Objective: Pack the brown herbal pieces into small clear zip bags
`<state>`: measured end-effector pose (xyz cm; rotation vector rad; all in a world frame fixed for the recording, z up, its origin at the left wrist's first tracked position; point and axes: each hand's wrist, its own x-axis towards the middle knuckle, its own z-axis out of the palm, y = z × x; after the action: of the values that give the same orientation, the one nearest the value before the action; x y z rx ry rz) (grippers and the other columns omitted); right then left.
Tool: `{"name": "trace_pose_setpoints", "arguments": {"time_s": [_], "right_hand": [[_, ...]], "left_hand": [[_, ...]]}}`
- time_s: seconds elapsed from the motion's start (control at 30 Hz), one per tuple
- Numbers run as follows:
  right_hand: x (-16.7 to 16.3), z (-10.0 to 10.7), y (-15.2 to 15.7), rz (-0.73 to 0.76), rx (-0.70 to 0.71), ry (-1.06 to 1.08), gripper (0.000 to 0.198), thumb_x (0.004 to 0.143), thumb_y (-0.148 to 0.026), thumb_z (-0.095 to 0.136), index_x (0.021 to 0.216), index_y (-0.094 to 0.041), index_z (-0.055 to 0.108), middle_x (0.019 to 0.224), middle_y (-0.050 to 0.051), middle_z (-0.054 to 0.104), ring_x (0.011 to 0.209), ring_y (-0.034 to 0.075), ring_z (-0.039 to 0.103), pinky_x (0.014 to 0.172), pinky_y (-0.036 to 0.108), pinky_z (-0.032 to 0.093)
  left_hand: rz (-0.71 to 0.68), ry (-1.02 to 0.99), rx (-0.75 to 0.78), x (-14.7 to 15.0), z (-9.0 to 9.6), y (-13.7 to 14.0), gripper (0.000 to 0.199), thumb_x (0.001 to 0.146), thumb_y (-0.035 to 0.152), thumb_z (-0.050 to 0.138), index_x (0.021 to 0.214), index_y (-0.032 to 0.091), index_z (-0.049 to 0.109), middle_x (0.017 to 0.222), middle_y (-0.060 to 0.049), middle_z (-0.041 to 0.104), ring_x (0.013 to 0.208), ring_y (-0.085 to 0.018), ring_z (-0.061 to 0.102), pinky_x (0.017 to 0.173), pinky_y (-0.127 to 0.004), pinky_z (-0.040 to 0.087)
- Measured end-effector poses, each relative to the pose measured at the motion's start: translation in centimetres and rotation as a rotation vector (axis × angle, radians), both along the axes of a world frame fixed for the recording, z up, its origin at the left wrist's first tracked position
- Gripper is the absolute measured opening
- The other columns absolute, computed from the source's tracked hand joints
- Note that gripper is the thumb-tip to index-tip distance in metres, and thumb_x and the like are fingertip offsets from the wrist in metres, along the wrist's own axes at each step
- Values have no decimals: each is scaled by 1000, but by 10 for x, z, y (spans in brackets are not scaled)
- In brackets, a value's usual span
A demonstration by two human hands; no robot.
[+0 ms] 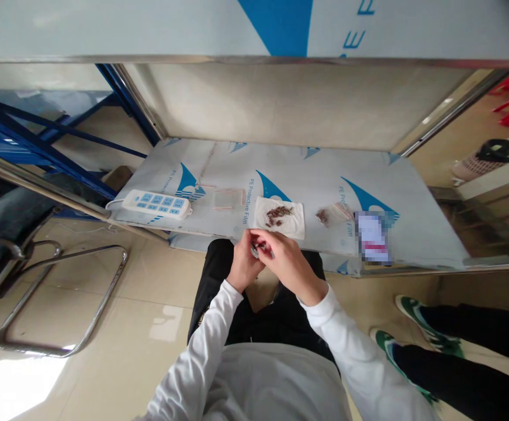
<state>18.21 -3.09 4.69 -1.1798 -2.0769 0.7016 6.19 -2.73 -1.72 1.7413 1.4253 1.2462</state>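
Small item: dark, partly greyish; held between the two hands (255,248), just in front of the surface's (416,231) front edge, above the lap (214,280). Mostly covered; its exact kind cannot be told.
Left hand (245,264): fingers curled together on the small item from its left side.
Right hand (286,260): fingers bent over and closed on the same item from its right side; some tips hidden.
Step in hand: judged as close two-handed finger work on the small item, away from any support beneath.
Next move calls for: in my judgement, a light, steady pinch with one hand bracing the other. A slip here would probably drop the item toward the lap, not onto the surface.
White sheet (260,206): lies flat by the middle of the front edge, just beyond the hands.
Brown pieces (279,214): loose, spread over the sheet's middle.
Filled bag (338,214): clear, with brown bits at its left end; right of the sheet, near the front edge.
Phone (371,237): just right of that bag, close to the front edge; screen blurred.
Flat bags (228,200): clear, with reddish lines; left of the sheet.
Power strip (156,204): near the front left corner.
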Motion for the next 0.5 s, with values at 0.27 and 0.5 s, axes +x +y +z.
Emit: {"name": "trace_pose_setpoints", "arguments": {"time_s": [0.27,0.5], "right_hand": [[46,-32,36,-394,62,158,23,91,-26,51,105,-19,68,97,8,73,80,19,67,75,31,54],[60,-96,96,-322,-98,-382,21,80,-14,62,99,-15,71,101,11,70,92,20,64,87,33,48]], "left_hand": [[3,-96,-41,0,-2,0,40,65,10,64,99,22,47,82,2,65,69,-12,61,69,-24,48],[27,-93,-74,-1,-3,0,39,64,9,64,98,21,48,82,1,65,68,-12,61,68,-25,49]]}}
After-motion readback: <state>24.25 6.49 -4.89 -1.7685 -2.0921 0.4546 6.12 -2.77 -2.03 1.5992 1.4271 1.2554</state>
